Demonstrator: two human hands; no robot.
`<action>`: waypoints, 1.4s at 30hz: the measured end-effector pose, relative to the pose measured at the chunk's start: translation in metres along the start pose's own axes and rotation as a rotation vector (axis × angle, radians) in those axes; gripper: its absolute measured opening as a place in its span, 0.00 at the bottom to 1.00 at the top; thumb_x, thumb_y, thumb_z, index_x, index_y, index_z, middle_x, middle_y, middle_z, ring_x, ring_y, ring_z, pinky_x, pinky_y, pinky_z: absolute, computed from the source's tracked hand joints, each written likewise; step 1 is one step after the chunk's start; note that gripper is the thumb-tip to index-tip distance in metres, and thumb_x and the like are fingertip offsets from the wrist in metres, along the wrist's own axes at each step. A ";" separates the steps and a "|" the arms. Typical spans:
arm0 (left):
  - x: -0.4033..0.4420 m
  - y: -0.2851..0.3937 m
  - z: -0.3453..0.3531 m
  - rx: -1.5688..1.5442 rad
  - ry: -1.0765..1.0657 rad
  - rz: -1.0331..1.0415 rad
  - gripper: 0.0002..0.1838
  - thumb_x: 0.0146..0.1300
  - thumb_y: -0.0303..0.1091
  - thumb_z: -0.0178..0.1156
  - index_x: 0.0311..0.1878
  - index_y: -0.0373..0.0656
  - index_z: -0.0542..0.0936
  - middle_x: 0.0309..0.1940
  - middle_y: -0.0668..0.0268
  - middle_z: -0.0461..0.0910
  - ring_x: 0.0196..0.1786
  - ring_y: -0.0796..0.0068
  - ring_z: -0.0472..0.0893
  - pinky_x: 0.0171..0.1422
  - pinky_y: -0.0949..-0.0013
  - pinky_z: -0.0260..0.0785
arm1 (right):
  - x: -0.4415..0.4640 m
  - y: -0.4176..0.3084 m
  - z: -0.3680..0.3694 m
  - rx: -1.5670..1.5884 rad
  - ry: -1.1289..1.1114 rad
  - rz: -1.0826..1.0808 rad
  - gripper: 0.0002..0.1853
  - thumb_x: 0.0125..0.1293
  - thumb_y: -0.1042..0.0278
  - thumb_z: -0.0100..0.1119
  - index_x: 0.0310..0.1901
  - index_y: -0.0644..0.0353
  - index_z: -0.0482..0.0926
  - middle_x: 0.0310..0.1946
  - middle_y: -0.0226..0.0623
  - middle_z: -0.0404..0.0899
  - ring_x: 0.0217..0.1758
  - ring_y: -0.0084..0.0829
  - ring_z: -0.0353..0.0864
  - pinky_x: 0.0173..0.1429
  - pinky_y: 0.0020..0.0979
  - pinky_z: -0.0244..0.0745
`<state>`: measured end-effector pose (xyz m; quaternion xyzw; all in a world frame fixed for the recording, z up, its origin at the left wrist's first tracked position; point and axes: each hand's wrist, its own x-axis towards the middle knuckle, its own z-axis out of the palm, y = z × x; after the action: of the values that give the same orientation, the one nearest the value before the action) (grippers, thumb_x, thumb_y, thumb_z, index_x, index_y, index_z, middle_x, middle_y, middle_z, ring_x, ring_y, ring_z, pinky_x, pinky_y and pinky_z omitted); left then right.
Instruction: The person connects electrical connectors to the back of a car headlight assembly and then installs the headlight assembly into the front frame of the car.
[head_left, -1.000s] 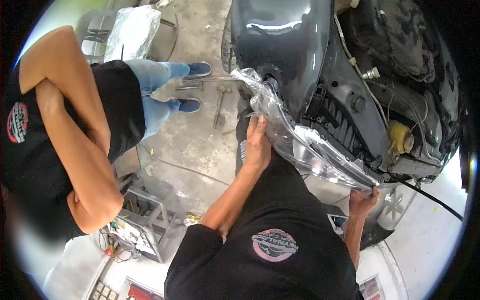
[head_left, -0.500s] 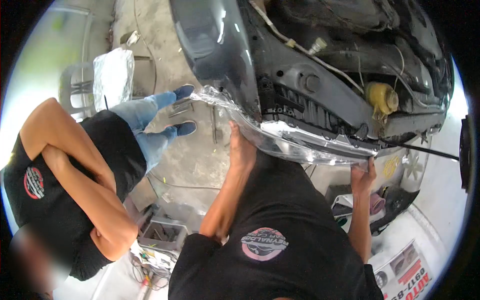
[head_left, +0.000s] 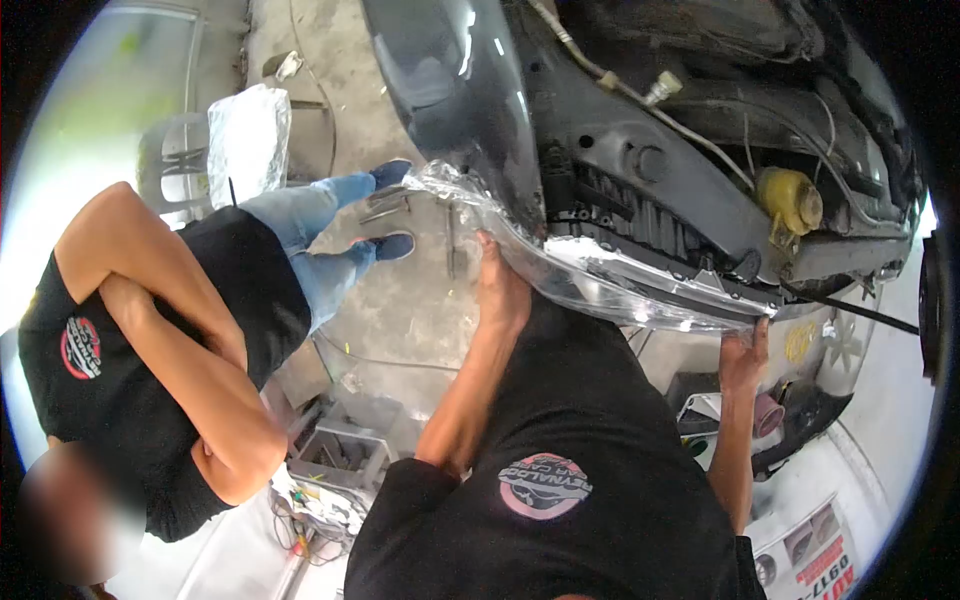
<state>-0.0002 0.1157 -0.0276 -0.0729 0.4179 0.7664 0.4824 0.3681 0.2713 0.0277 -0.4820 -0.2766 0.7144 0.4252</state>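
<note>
A long, curved headlight (head_left: 610, 290) with a clear cover and bright inner parts lies along the front corner of a dark car (head_left: 440, 80). My left hand (head_left: 503, 292) grips its outer curve, thumb pointing up along the clear cover. The other fingers are hidden behind or beneath it. Near the opposite, narrow end, my right hand (head_left: 744, 360) holds the lower edge, with fingertips at the rim. Just behind the headlight is a black slatted part (head_left: 610, 205) of the car body, close against it or touching; I cannot tell which.
A yellowish reservoir (head_left: 790, 200) and pale hose (head_left: 590, 65) sit in the car's front. To the left stands a person (head_left: 170, 330) with folded arms. A plastic-covered chair (head_left: 248, 140), a grey bin (head_left: 345, 455) and a black rod (head_left: 850, 308) are nearby.
The whole view has shifted slightly, so everything appears farther right. Both hands keep the same hold on the headlight, which stays at the car's corner.
</note>
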 end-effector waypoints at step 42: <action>0.014 -0.031 0.000 -0.123 0.184 0.035 0.43 0.75 0.71 0.40 0.75 0.42 0.63 0.66 0.60 0.73 0.66 0.61 0.73 0.73 0.56 0.65 | -0.001 -0.016 0.005 -0.053 -0.047 0.069 0.27 0.77 0.54 0.55 0.69 0.63 0.67 0.70 0.41 0.70 0.73 0.39 0.68 0.81 0.46 0.57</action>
<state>0.0173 0.1305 -0.0521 -0.1652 0.4138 0.7889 0.4233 0.3689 0.2784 0.0425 -0.4855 -0.2887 0.7322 0.3806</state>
